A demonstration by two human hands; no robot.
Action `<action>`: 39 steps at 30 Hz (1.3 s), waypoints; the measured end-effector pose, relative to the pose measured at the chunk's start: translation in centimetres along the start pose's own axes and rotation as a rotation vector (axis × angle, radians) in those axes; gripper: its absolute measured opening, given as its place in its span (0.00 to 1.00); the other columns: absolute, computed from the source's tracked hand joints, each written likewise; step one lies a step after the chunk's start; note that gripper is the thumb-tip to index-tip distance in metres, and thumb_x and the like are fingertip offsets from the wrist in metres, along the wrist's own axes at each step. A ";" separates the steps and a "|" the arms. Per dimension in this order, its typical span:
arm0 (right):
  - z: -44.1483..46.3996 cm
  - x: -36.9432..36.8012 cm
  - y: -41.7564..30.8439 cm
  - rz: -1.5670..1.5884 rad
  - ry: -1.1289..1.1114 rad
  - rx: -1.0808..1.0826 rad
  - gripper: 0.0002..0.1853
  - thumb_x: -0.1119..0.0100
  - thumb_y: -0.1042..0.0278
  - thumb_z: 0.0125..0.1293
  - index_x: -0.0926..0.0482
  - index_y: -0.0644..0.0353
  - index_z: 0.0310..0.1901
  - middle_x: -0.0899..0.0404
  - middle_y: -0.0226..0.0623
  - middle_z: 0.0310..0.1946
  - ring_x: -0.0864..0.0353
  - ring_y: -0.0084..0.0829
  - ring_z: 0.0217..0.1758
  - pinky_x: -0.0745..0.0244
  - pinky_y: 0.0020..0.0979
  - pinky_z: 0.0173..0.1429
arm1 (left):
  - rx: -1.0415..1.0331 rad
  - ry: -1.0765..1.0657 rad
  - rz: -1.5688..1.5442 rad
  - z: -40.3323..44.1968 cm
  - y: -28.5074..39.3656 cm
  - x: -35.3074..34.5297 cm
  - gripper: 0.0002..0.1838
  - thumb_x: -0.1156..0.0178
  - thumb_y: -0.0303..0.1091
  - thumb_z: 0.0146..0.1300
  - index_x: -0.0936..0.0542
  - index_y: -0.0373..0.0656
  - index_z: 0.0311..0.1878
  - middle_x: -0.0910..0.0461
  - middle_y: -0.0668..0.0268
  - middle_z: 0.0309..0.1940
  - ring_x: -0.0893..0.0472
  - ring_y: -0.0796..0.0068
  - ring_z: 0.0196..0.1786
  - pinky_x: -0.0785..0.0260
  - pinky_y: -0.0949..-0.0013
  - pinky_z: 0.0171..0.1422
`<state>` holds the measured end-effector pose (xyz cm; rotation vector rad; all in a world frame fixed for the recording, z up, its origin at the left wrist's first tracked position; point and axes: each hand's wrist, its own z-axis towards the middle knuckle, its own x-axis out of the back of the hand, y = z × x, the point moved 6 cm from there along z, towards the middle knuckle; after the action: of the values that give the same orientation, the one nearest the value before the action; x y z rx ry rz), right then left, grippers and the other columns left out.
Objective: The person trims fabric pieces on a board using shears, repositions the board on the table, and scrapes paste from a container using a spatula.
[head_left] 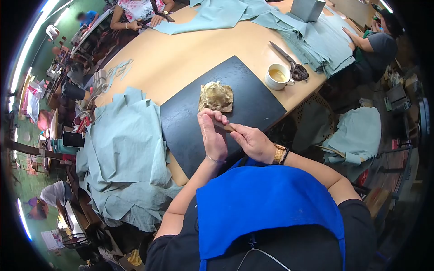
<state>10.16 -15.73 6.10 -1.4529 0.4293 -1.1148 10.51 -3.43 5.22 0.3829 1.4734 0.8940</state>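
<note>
My right hand point(253, 142) is closed around one end of a thin brown stick-like tool point(227, 128); its exact kind is unclear. My left hand point(213, 137) is cupped with its palm turned toward the tool, and the fingers bend over the tool's far end. Just beyond my fingers, a pale yellowish, crusted lump point(216, 94) rests on a square brown piece of board point(228, 107). Both lie on a black flat mat point(181, 108) on the table.
A cup point(276, 77) of yellowish liquid and dark scissors point(289, 58) lie right of the mat. Grey-green cloth point(126, 135) is heaped on the left, with more stacked cloth point(316, 45) at back right. Two people point(140, 13) point(379, 45) work at the table's far side.
</note>
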 end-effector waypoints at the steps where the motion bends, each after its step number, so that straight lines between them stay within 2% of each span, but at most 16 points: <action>1: 0.0 -0.1 -0.1 -0.032 -0.003 0.009 0.18 0.51 0.64 0.74 0.27 0.62 0.61 0.19 0.50 0.45 0.18 0.43 0.45 0.25 0.34 0.51 | 0.010 0.029 -0.002 0.1 -0.3 0.5 0.17 0.61 0.52 0.77 0.36 0.50 0.39 0.36 0.69 0.33 0.34 0.73 0.36 0.36 0.67 0.48; 2: 0.0 -0.1 -0.2 -0.065 -0.006 0.017 0.18 0.50 0.66 0.74 0.27 0.63 0.61 0.19 0.49 0.45 0.18 0.38 0.45 0.25 0.32 0.52 | 0.023 0.031 -0.032 0.3 -0.5 0.7 0.17 0.61 0.52 0.77 0.37 0.50 0.38 0.36 0.69 0.32 0.34 0.74 0.36 0.36 0.67 0.48; 5: 0.0 0.1 -0.3 -0.068 0.062 0.082 0.16 0.52 0.60 0.74 0.26 0.60 0.56 0.20 0.51 0.40 0.21 0.52 0.43 0.25 0.40 0.44 | 0.102 0.011 -0.119 0.6 -0.7 0.9 0.18 0.60 0.53 0.77 0.38 0.50 0.35 0.37 0.70 0.29 0.35 0.74 0.33 0.36 0.67 0.47; 10: -0.3 0.0 0.3 0.051 -0.140 -0.093 0.13 0.53 0.60 0.75 0.26 0.62 0.45 0.22 0.44 0.31 0.24 0.42 0.32 0.28 0.37 0.39 | 0.285 -0.230 -0.337 1.1 -0.3 0.4 0.19 0.60 0.55 0.76 0.33 0.50 0.38 0.36 0.72 0.27 0.34 0.75 0.32 0.35 0.65 0.46; 13: -0.5 -1.0 2.1 0.385 -0.189 -0.212 0.14 0.54 0.59 0.77 0.27 0.64 0.44 0.23 0.38 0.29 0.27 0.32 0.31 0.29 0.34 0.39 | 0.407 0.012 -0.334 -0.3 0.2 -1.1 0.19 0.58 0.55 0.76 0.30 0.49 0.44 0.34 0.71 0.28 0.32 0.74 0.33 0.34 0.65 0.47; 14: -0.7 -1.3 2.6 0.529 -0.193 -0.257 0.15 0.55 0.59 0.77 0.27 0.64 0.44 0.23 0.36 0.28 0.28 0.29 0.31 0.29 0.33 0.40 | 0.396 0.006 -0.267 -0.5 0.3 -1.3 0.18 0.57 0.54 0.76 0.30 0.49 0.45 0.33 0.71 0.29 0.32 0.74 0.33 0.33 0.65 0.47; 16: -0.7 -1.2 2.3 0.534 -0.217 -0.270 0.16 0.56 0.58 0.77 0.27 0.65 0.45 0.22 0.34 0.29 0.26 0.28 0.33 0.29 0.34 0.41 | 0.368 -0.004 -0.134 -0.8 0.5 -1.5 0.18 0.56 0.54 0.75 0.29 0.49 0.48 0.32 0.70 0.29 0.31 0.74 0.34 0.32 0.65 0.48; 17: -0.6 -1.2 1.9 0.536 -0.232 -0.276 0.16 0.56 0.58 0.77 0.27 0.65 0.45 0.21 0.33 0.30 0.25 0.27 0.34 0.29 0.34 0.42 | 0.335 -0.088 -0.149 -0.8 0.2 -0.9 0.16 0.54 0.52 0.75 0.29 0.49 0.44 0.31 0.70 0.30 0.30 0.74 0.36 0.32 0.67 0.48; 20: -0.5 -0.9 0.0 0.309 -0.081 -0.106 0.16 0.56 0.58 0.77 0.27 0.65 0.45 0.20 0.36 0.32 0.22 0.28 0.37 0.28 0.34 0.43 | 0.289 -0.152 -0.216 -0.4 -0.1 -0.6 0.16 0.54 0.51 0.75 0.29 0.50 0.40 0.30 0.70 0.29 0.28 0.74 0.36 0.31 0.68 0.45; 23: -0.5 -0.6 -0.1 0.005 -0.147 -0.097 0.17 0.56 0.58 0.77 0.28 0.66 0.44 0.19 0.37 0.33 0.20 0.30 0.38 0.27 0.36 0.43 | 0.335 -0.250 -0.357 0.1 -1.3 1.3 0.16 0.54 0.52 0.75 0.30 0.51 0.36 0.29 0.71 0.27 0.27 0.75 0.34 0.30 0.67 0.42; 26: -0.8 -1.3 1.0 0.102 -0.075 -0.007 0.18 0.57 0.54 0.78 0.28 0.63 0.42 0.24 0.31 0.25 0.25 0.26 0.28 0.29 0.33 0.34 | 0.429 -0.312 -0.422 0.3 -1.9 1.9 0.18 0.54 0.52 0.75 0.29 0.48 0.38 0.27 0.67 0.28 0.25 0.72 0.36 0.30 0.66 0.41; 29: -1.3 -2.3 2.6 0.636 -0.251 -0.292 0.19 0.60 0.51 0.78 0.27 0.58 0.40 0.34 0.23 0.20 0.36 0.20 0.20 0.37 0.26 0.27 | 0.467 -0.101 -0.334 -0.5 -0.1 -0.5 0.19 0.55 0.52 0.75 0.27 0.45 0.46 0.23 0.65 0.34 0.23 0.71 0.40 0.28 0.64 0.41; 32: -1.5 -2.1 2.2 0.975 -0.356 -0.481 0.20 0.63 0.48 0.78 0.27 0.54 0.39 0.41 0.18 0.20 0.44 0.16 0.21 0.44 0.20 0.27 | 0.465 0.070 -0.182 -0.9 1.5 -2.5 0.22 0.56 0.51 0.75 0.28 0.42 0.55 0.22 0.62 0.41 0.23 0.68 0.44 0.27 0.62 0.45; 33: -1.5 -2.1 2.2 0.964 -0.350 -0.469 0.20 0.62 0.48 0.78 0.27 0.54 0.39 0.40 0.19 0.20 0.43 0.16 0.21 0.43 0.20 0.28 | 0.428 -0.014 -0.236 -0.9 1.0 -1.7 0.23 0.56 0.49 0.75 0.29 0.40 0.60 0.22 0.60 0.44 0.23 0.68 0.46 0.28 0.60 0.51; 36: -1.3 -2.2 2.3 0.834 -0.280 -0.394 0.19 0.61 0.50 0.78 0.27 0.56 0.39 0.36 0.22 0.21 0.38 0.18 0.24 0.38 0.22 0.32 | 0.386 -0.069 -0.215 -0.6 0.1 -0.9 0.18 0.56 0.48 0.76 0.29 0.45 0.55 0.22 0.68 0.38 0.23 0.72 0.43 0.29 0.63 0.54; 39: -1.0 -1.7 1.3 0.504 -0.145 -0.244 0.19 0.59 0.53 0.78 0.26 0.60 0.41 0.28 0.30 0.24 0.30 0.23 0.27 0.31 0.27 0.37 | 0.434 -0.050 -0.262 -0.4 -0.1 -0.4 0.16 0.56 0.49 0.76 0.26 0.47 0.46 0.24 0.69 0.32 0.24 0.73 0.37 0.29 0.64 0.48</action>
<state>8.95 -15.24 4.06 -1.5100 0.7979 -0.5647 10.17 -3.91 5.33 0.5106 1.6247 0.3499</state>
